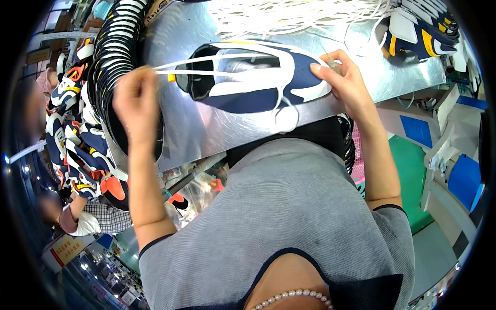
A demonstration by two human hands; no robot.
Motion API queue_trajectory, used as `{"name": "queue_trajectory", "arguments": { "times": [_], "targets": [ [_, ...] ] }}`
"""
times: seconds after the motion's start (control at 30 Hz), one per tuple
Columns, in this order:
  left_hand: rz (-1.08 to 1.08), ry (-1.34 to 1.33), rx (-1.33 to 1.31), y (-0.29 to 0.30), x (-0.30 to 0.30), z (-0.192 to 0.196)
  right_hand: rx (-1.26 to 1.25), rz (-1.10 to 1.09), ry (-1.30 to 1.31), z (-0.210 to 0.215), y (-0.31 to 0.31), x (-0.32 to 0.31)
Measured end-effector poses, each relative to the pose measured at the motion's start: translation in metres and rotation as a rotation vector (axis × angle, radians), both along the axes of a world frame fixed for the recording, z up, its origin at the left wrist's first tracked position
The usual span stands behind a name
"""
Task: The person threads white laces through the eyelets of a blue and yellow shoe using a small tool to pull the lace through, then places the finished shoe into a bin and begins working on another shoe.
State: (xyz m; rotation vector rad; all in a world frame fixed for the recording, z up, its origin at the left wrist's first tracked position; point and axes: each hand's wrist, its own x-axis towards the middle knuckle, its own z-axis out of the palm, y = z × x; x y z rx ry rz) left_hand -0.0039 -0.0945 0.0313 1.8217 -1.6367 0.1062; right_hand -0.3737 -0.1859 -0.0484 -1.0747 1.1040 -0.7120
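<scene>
Pinching white laces (206,67) taut, the left hand (135,98) is pulling leftward from the navy shoe upper (248,82), whose long axis is lying left-right on the metal table (206,129), the right hand (343,82) pressing its right end.

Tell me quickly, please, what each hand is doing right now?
Left hand: closed, pulling the white laces.
Right hand: fingers pressed on the toe of the navy shoe upper.

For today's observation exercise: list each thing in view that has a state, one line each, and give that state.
Navy and white shoe upper: lying flat on the metal table, partly laced.
White lace: pulled taut.
Left hand: closed on the lace ends.
Right hand: pressing the upper's end.
Pile of white laces: loose.
</scene>
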Motion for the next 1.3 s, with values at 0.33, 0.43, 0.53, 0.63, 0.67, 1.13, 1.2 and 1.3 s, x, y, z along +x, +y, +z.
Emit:
{"name": "queue_trajectory", "arguments": {
  "times": [0.33,0.43,0.53,0.63,0.67,1.13,1.2,1.3],
  "targets": [
    [0.309,-0.436,0.034,0.041,0.111,0.041,-0.019,-0.037,-0.071,-0.011,-0.012,-0.035],
    [-0.021,0.276,0.168,0.011,-0.051,0.038,-0.251,-0.002,0.266,-0.018,-0.014,-0.028],
    [-0.903,0.314,0.330,-0.012,-0.130,0.057,-0.589,-0.048,0.615,-0.009,-0.014,-0.031],
    [-0.506,0.215,0.120,-0.038,-0.122,0.036,-0.601,-0.235,0.514,0.007,-0.015,-0.038],
    [-0.517,0.195,0.124,-0.042,-0.121,0.034,-0.517,-0.198,0.337,0.012,-0.013,-0.040],
    [-0.434,0.020,0.410,-0.037,-0.132,-0.011,-0.177,-0.074,-0.143,-0.003,-0.013,0.039],
    [-0.321,0.183,0.695,-0.046,-0.131,-0.001,-0.193,-0.090,-0.071,-0.011,-0.011,0.043],
    [-0.320,0.277,0.803,-0.046,-0.132,0.001,-0.183,-0.121,0.019,-0.009,-0.009,0.047]
  ]
}}
